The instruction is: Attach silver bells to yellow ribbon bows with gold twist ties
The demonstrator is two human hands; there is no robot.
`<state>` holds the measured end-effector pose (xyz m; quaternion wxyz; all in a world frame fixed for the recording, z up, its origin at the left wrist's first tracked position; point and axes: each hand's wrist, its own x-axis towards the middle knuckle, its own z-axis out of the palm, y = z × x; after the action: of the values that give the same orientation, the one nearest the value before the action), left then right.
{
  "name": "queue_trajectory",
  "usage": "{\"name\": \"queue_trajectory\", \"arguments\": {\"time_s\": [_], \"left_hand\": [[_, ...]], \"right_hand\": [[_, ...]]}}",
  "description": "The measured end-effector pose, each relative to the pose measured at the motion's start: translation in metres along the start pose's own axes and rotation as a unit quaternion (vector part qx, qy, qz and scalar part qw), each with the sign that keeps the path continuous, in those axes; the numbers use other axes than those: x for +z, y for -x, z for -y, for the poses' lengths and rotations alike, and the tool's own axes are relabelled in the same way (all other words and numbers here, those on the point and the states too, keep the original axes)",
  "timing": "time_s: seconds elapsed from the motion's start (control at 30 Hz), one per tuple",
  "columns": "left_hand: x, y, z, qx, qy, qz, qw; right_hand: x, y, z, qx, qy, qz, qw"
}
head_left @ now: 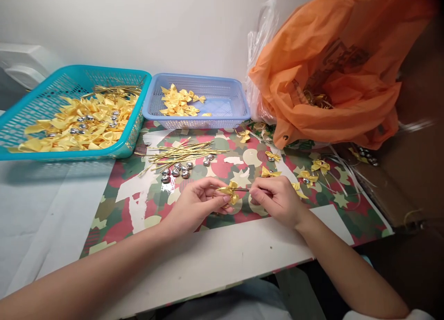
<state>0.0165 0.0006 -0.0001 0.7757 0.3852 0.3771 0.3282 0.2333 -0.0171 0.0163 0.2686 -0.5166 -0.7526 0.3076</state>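
In the head view, my left hand [211, 200] pinches a yellow ribbon bow [233, 193] between thumb and fingers. Gold-coloured loops show beside the bow, partly covered by the fingers. My right hand [277, 197] is closed on a thin dark stick-like piece [242, 189] whose far end meets the bow; whether it is a tool or twisted wire I cannot tell. Silver bells [185, 172] lie in a small group beyond my left hand, with gold twist ties [187, 153] spread behind them. Around my right hand are several bows with bells [308, 176].
A turquoise basket [130, 130] at the left holds yellow bows, bells and gold ties. Beside it, a blue basket [225, 121] contains more bows. An orange bag [294, 75] stands open at the right, near a clear plastic bag [258, 70]. Patterned paper [111, 218] covers part of the table.
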Motion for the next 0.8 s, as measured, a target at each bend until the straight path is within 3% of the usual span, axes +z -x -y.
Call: {"name": "queue_trajectory", "arguments": {"time_s": [0.8], "left_hand": [[0.0012,0.0014,-0.0003,-0.001,-0.014,-0.016,1.0]], "right_hand": [[0.0066,-0.0006,0.0052,0.012,0.002,-0.056,0.998]]}}
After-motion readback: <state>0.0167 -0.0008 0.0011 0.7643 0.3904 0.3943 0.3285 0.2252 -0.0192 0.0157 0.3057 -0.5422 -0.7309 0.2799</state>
